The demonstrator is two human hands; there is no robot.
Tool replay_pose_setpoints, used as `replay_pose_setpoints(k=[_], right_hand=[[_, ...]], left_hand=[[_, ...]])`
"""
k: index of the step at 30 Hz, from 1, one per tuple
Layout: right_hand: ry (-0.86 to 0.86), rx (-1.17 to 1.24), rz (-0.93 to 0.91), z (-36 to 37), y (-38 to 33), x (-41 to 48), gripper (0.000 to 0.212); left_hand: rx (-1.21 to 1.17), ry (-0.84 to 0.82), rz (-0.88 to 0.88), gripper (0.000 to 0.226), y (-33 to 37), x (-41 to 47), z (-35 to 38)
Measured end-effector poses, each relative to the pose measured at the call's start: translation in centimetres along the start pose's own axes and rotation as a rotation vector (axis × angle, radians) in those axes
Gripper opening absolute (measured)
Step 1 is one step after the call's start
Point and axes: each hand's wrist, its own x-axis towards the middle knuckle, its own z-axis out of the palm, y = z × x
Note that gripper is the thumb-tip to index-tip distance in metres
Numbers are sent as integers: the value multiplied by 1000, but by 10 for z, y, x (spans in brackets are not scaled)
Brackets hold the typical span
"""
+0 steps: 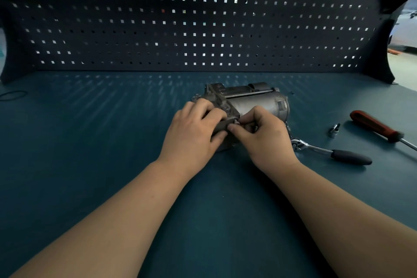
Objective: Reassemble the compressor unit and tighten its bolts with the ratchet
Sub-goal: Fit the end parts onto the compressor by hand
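Head view: the compressor, a worn grey metal cylinder, lies on its side on the bench. The left hand grips its near end. The right hand pinches a small bolt at its flange. To the compressor's right lie the ratchet, a socket and a screwdriver.

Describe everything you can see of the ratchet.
The ratchet lies flat on the teal bench, just right of the right hand. It has a shiny chrome round head, a slim shaft and a black grip pointing right and slightly toward the camera. The head sits close to the compressor unit, partly hidden by the wrist; whether they touch is unclear. Neither of the hands holds it.
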Motion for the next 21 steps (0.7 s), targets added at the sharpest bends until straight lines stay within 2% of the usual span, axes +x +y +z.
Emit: replay_pose_setpoints(k=[5,12,21], right_hand=[[11,-6,50,1,-2,-2,28],[12,-195,51,-3,-13,-3,23],[-72,-410,-9,-10,-18,-4,16]], left_hand=[[-46,0,-32,29,-1,0,3],[-99,-6,-41,32,-5,0,1],[30,45,105,36,-6,0,2]])
